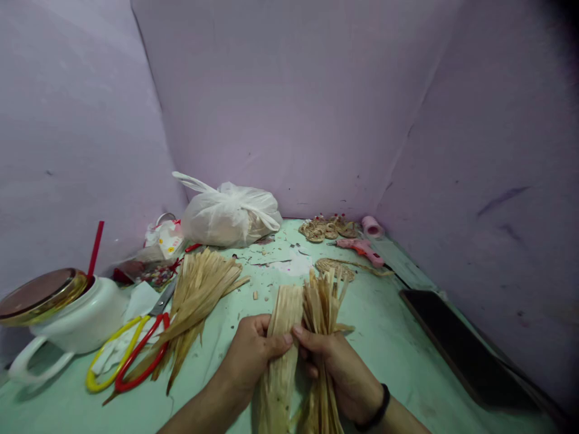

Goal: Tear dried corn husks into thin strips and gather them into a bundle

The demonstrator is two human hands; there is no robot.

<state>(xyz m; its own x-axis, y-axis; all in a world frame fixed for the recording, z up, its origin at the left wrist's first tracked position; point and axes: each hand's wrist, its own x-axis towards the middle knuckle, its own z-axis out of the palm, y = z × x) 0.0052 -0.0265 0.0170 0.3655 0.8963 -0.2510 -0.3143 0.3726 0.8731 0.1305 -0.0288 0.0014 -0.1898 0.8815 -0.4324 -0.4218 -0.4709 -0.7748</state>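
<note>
white ceramic gleams in a round mug with a loop handle (85, 319), well left of the person's left hand (248, 352), a gold-rimmed brown disc (38, 295) tilted over its mouth and a slim red stick (96, 247) jutting up beside it. nearer that hand, metal scissors with one yellow and one red handle (158, 308) lie against a fanned pile of dry, straw-coloured leaf strips (194, 295). beyond the hand, toward the wall, sits a knotted, translucent white plastic bag (230, 214). the left hand grips a broad, flat, pale tan strip (278, 383), thumb pressed on its face. just beside it, the right hand (339, 361) is closed around an upright bundle of narrow, dry brown strips (322, 310), its thumb crossing in front and reaching the broad strip's edge. beyond the right hand lie small coils of braided tan cord (319, 229), a loose braided length (335, 268), a pink glue gun (355, 244) and a pink roll (372, 226). a black wristband (380, 405) circles the right wrist; to the right of that hand, a flat black phone-like slab (465, 349) rests on the pale green tabletop (371, 313).
</note>
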